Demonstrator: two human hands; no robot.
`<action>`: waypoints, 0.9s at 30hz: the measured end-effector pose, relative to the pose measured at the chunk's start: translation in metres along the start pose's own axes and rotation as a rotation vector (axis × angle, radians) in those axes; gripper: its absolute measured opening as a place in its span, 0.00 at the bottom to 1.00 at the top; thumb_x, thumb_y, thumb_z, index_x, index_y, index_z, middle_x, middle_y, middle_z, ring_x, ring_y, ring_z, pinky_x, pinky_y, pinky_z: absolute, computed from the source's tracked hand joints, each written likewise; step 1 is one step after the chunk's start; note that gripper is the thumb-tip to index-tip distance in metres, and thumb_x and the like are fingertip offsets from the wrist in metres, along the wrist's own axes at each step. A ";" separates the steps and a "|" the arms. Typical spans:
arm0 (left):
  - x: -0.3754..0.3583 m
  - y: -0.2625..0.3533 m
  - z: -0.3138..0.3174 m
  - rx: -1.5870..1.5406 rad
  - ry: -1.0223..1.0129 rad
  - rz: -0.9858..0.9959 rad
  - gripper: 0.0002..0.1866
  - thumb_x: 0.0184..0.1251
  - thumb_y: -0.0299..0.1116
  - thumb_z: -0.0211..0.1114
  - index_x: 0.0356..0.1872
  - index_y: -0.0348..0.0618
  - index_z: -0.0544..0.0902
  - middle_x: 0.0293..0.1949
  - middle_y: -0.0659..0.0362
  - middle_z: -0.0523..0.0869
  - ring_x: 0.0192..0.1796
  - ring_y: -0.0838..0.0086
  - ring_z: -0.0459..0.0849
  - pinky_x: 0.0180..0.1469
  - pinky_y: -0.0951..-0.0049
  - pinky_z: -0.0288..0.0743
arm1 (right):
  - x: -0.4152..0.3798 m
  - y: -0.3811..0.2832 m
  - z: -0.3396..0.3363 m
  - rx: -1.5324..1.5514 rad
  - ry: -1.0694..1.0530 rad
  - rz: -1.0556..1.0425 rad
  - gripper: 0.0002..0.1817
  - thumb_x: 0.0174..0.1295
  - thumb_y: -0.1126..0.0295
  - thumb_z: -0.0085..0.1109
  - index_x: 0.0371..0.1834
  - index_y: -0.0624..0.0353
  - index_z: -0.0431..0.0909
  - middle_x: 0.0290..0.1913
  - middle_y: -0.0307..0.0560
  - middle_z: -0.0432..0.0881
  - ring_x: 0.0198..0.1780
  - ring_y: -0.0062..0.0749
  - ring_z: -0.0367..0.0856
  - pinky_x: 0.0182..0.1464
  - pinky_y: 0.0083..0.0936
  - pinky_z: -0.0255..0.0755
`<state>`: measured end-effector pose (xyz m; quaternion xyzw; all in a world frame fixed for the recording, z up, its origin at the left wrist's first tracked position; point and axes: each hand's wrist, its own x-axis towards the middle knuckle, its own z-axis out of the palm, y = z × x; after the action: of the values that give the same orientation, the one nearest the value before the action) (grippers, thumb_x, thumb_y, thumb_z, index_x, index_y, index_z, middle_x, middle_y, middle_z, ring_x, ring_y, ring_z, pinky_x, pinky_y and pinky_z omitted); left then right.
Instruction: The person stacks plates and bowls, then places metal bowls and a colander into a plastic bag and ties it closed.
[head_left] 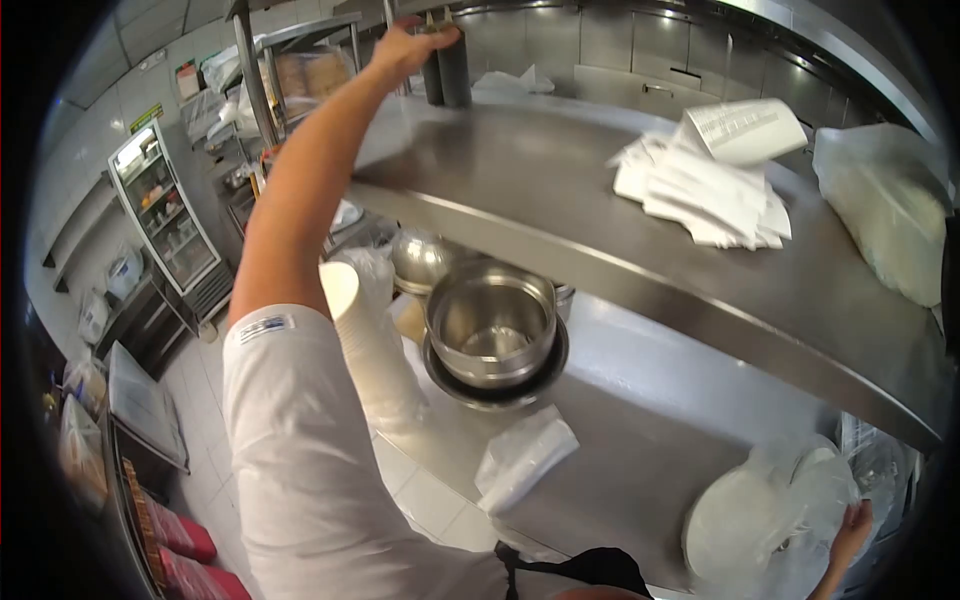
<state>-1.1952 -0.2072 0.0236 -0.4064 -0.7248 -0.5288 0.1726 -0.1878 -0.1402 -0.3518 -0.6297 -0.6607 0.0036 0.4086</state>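
My left hand [405, 50] reaches far up to the raised steel shelf, its fingers closed around the top of a dark bottle [433, 82] with a pointed tip. A second dark bottle [455, 70] stands right against it. At the lower right, my right hand [850, 535] grips the edge of a clear plastic bag [815, 490]. White round plates or lids [715, 525] show in and beside this bag; the film blurs their shape. Part of my right hand's fingers is hidden behind the plastic.
White paper slips [700, 190] and a filled plastic bag [880, 215] lie on the steel shelf [530, 160]. Below are nested steel bowls [490, 375], a tall stack of white cups [375, 360] and a folded plastic bag [525, 458]. A glass-door fridge [170, 210] stands left.
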 end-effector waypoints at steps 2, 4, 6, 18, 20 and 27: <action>-0.001 0.010 0.009 0.042 -0.029 0.034 0.58 0.37 0.63 0.77 0.71 0.47 0.63 0.65 0.44 0.73 0.70 0.54 0.66 0.70 0.62 0.62 | 0.001 -0.026 -0.019 0.068 -0.086 0.097 0.15 0.69 0.73 0.54 0.55 0.70 0.72 0.53 0.53 0.78 0.53 0.34 0.76 0.58 0.27 0.67; 0.005 0.015 0.020 0.132 0.054 0.082 0.62 0.36 0.63 0.78 0.74 0.50 0.58 0.67 0.42 0.69 0.74 0.49 0.55 0.71 0.59 0.59 | -0.006 -0.036 -0.023 0.045 -0.071 0.173 0.19 0.70 0.72 0.53 0.60 0.73 0.69 0.59 0.58 0.75 0.61 0.37 0.74 0.64 0.29 0.65; 0.021 0.016 0.028 0.145 0.076 0.111 0.65 0.34 0.65 0.77 0.75 0.53 0.54 0.66 0.38 0.67 0.74 0.46 0.53 0.71 0.56 0.59 | -0.014 -0.014 -0.015 0.119 0.062 0.154 0.20 0.71 0.72 0.52 0.61 0.74 0.67 0.59 0.59 0.75 0.63 0.38 0.73 0.66 0.28 0.63; 0.034 -0.008 0.049 0.220 0.059 0.060 0.44 0.31 0.44 0.75 0.60 0.41 0.75 0.55 0.49 0.82 0.57 0.59 0.81 0.59 0.67 0.75 | -0.025 -0.016 -0.028 -0.081 0.122 0.188 0.20 0.68 0.74 0.56 0.60 0.74 0.69 0.57 0.63 0.76 0.58 0.43 0.77 0.62 0.32 0.68; 0.019 0.008 0.036 0.181 0.035 0.038 0.43 0.32 0.45 0.75 0.59 0.41 0.76 0.52 0.48 0.84 0.54 0.59 0.83 0.57 0.67 0.76 | -0.023 -0.019 -0.028 -0.064 0.064 0.185 0.21 0.66 0.73 0.58 0.60 0.73 0.69 0.57 0.62 0.76 0.59 0.44 0.77 0.62 0.33 0.69; -0.069 0.068 -0.047 -0.117 -0.024 0.220 0.25 0.54 0.42 0.66 0.51 0.36 0.80 0.39 0.57 0.82 0.41 0.72 0.79 0.47 0.74 0.71 | -0.019 -0.064 -0.029 -0.126 0.130 0.097 0.20 0.60 0.68 0.63 0.54 0.67 0.77 0.47 0.58 0.83 0.50 0.44 0.81 0.53 0.37 0.73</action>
<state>-1.1087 -0.2700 0.0372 -0.4989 -0.6460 -0.5431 0.1970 -0.2274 -0.1835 -0.3094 -0.6842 -0.6006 -0.0592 0.4094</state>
